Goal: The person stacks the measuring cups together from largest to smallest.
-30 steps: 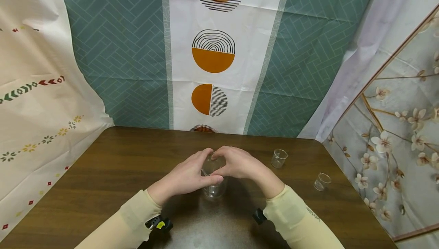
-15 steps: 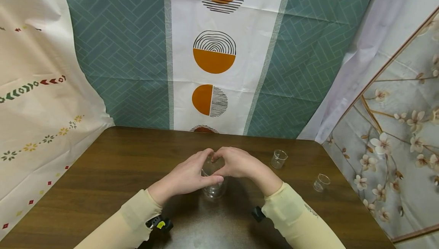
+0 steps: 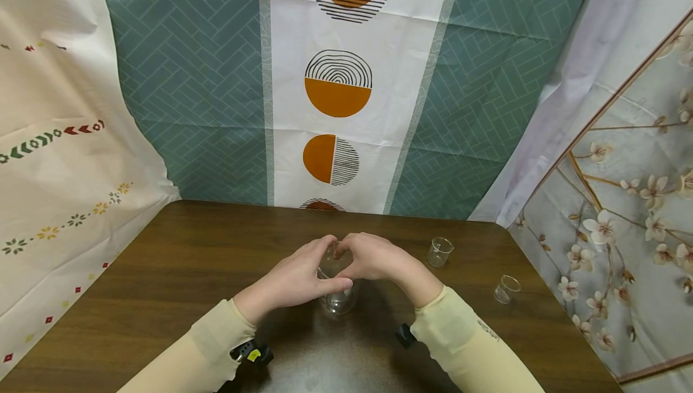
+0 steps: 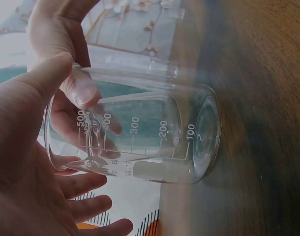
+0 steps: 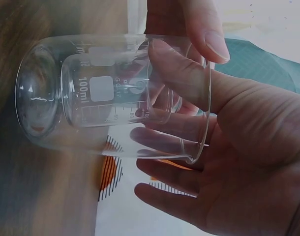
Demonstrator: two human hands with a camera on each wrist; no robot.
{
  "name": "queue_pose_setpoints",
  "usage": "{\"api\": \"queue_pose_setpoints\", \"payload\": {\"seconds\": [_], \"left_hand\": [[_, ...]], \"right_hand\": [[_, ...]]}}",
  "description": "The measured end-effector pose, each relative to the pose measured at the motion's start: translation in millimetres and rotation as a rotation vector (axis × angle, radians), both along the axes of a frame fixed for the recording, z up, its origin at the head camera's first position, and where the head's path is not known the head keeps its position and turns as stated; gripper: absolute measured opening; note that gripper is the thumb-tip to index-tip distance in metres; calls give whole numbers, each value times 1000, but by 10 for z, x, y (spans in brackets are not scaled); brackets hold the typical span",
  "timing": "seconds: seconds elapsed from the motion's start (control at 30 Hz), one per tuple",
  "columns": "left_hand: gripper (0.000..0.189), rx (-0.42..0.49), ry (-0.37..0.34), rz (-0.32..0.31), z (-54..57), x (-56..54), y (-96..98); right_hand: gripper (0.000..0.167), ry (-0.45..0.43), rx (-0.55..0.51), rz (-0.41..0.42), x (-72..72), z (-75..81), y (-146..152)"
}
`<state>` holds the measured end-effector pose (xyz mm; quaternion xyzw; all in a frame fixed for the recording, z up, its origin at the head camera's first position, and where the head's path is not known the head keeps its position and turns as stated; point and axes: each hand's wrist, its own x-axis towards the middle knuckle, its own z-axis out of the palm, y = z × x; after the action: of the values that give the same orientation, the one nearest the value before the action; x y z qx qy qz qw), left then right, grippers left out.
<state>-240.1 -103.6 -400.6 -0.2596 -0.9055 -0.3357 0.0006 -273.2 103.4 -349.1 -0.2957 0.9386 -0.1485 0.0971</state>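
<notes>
A large clear glass beaker stands upright on the table, marked up to 500. Inside it is a smaller 100 ml beaker, its base seemingly a little above the large one's bottom. My left hand holds the large beaker near its rim, thumb on the near side and fingers on the far side. With my right hand I seem to pinch the small beaker's upper part, thumb and fingers reaching in past the large rim. Glass and overlapping fingers partly hide the exact contact.
Two more small beakers stand to the right: one toward the back, the other closer to the right edge. The dark wooden table meets a hanging patterned cloth behind, with more cloth on both sides.
Both hands stay in nearly the same place around the beakers. The right forearm shifts slightly to the left, and the view moves a little.
</notes>
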Motion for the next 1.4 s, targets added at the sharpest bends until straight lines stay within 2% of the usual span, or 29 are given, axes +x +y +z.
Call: {"api": "queue_pose_setpoints", "payload": {"seconds": [0.37,0.77,1.4], "left_hand": [[83,5,4,-5,-10,-3,-2],[99,-11,-18,6,-17,-9,-4],[96,-18,-21,13,-11,2,9]], "right_hand": [[36,-7,38,-11,-11,9,-30],[35,-9,66,-19,-4,26,-46],[33,-10,104,-18,-11,22,-71]]}}
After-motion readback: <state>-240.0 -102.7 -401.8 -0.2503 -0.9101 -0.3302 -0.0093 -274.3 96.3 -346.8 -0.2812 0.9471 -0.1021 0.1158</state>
